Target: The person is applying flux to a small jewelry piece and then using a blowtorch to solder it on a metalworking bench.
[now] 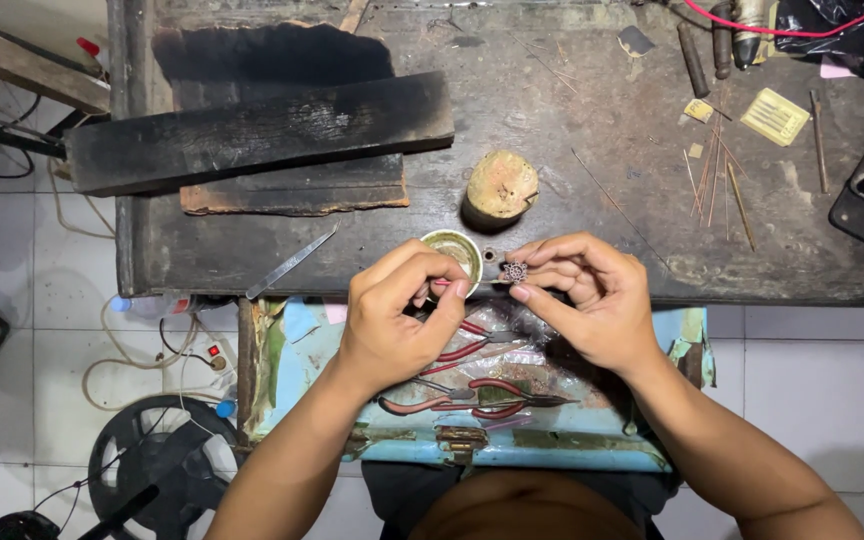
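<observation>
Head view, nearest first: red-handled pliers (472, 395) are lying in the open blue drawer (592, 445) under my wrists. Above them I am curling my left hand (397, 320) tight around a thin tool, mostly hidden, its tip pointing right. I am pinching a small round metal ornament (514, 271) narrowly between thumb and fingertips of my right hand (587, 295), at the near edge of the workbench (592, 140). Just behind, a small round tin (455, 247) and a wooden stump (501, 186) are standing. Tweezers (292, 262) are lying to the left; charred boards (262, 130) and thin metal rods (717, 180) are sitting farther back. Progress, as I judge it: the ornament is looking formed, detail work going on; how much remains I cannot tell. A dark flat item at the right edge is cut off.
</observation>
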